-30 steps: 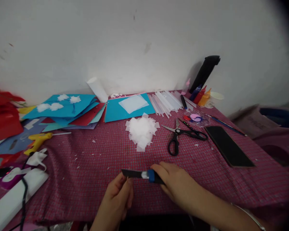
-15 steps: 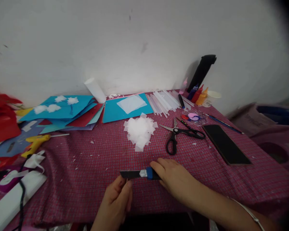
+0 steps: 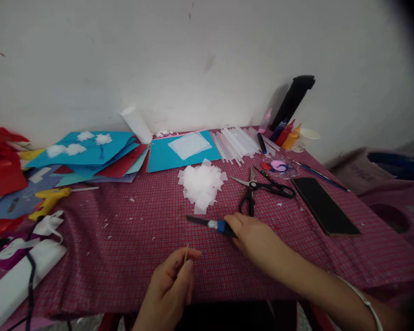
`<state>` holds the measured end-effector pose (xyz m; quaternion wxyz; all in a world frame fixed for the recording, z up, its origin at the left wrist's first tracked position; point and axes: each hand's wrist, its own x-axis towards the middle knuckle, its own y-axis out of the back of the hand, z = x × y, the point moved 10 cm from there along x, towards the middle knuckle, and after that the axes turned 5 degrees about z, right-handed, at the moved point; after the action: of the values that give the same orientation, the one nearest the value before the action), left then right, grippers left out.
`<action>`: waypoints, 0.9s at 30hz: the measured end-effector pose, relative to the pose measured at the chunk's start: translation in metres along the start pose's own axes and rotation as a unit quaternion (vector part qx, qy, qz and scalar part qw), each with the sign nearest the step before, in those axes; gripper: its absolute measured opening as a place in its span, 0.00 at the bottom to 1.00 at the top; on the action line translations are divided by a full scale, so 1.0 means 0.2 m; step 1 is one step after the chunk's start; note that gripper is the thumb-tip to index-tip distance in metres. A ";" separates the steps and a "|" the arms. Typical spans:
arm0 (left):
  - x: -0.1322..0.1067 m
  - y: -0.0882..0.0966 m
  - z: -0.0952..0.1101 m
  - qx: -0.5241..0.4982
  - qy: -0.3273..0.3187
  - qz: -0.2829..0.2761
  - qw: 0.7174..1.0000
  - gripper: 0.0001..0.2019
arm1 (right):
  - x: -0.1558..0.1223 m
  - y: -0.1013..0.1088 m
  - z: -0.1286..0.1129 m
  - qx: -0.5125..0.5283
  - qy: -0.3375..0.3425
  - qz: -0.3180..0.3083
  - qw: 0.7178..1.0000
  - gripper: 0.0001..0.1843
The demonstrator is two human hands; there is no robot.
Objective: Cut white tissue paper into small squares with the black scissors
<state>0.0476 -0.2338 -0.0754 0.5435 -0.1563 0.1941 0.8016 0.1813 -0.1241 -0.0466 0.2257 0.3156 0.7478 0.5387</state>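
Observation:
Between the thumb and fingers of my left hand (image 3: 169, 286) is a thin wooden stick (image 3: 186, 253), its tip pointing up; the lower part is hidden by the hand. My right hand (image 3: 253, 236) is closed round the black and blue handle of a box cutter (image 3: 213, 224). Its dark blade points left, apart from the stick, above the tablecloth. Just beyond the blade lies a heap of small white paper squares (image 3: 202, 186). Black-handled scissors (image 3: 253, 185), partly spread, lie to the right of the heap.
Blue card sheets with cotton tufts (image 3: 83, 149) and a yellow glue gun (image 3: 50, 202) lie at left, near a white power strip (image 3: 24, 276). Along the wall are glue sticks (image 3: 239, 142) and paint bottles (image 3: 291, 135). A black phone (image 3: 324, 204) lies at right.
My right hand has moved the box cutter up and away from my left hand, toward the paper heap. The stick in my left hand now shows more clearly.

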 end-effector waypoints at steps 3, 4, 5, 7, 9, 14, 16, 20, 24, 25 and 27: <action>0.00 0.01 0.00 -0.005 0.004 -0.006 1.000 0.21 | 0.01 0.02 0.06 0.028 -0.018 0.014 0.999 0.16; 0.01 0.01 0.01 -0.006 -0.003 -0.006 1.000 0.21 | 0.00 0.02 0.04 0.037 -0.008 0.010 0.999 0.17; 0.01 0.01 0.02 -0.005 -0.011 -0.004 1.000 0.21 | -0.01 0.01 0.01 0.043 0.004 0.003 0.999 0.18; 0.02 0.01 0.04 0.001 -0.024 0.000 1.000 0.20 | -0.04 0.01 -0.07 0.039 0.031 -0.011 0.999 0.20; 0.02 0.00 0.05 0.020 -0.024 0.000 1.000 0.21 | -0.07 0.00 -0.15 0.024 0.060 -0.021 0.998 0.20; 0.00 0.01 0.04 0.047 -0.015 0.014 0.999 0.23 | -0.07 -0.03 -0.22 -0.004 0.096 -0.032 0.995 0.17; 0.00 0.01 0.04 0.033 -0.013 0.017 0.999 0.20 | -0.06 -0.02 -0.20 -0.016 0.097 -0.020 0.995 0.16; 0.00 -0.01 0.03 -0.005 0.004 0.010 1.000 0.15 | -0.03 -0.01 -0.15 -0.050 0.101 -0.003 0.994 0.16; -0.02 -0.02 0.01 -0.024 0.022 -0.029 0.999 0.16 | 0.01 0.01 -0.02 -0.083 0.062 0.006 0.995 0.12; -0.02 -0.01 0.00 -0.027 0.023 -0.034 0.999 0.16 | 0.02 0.02 0.02 -0.088 0.041 0.010 0.995 0.11; -0.03 0.00 -0.01 -0.034 0.024 -0.037 0.998 0.16 | 0.02 0.04 0.08 -0.089 0.008 0.018 0.996 0.12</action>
<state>0.0493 -0.2387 -0.0744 0.5627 -0.2007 0.1737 0.7829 0.1920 -0.1084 -0.0435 0.2367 0.3036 0.6928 0.6098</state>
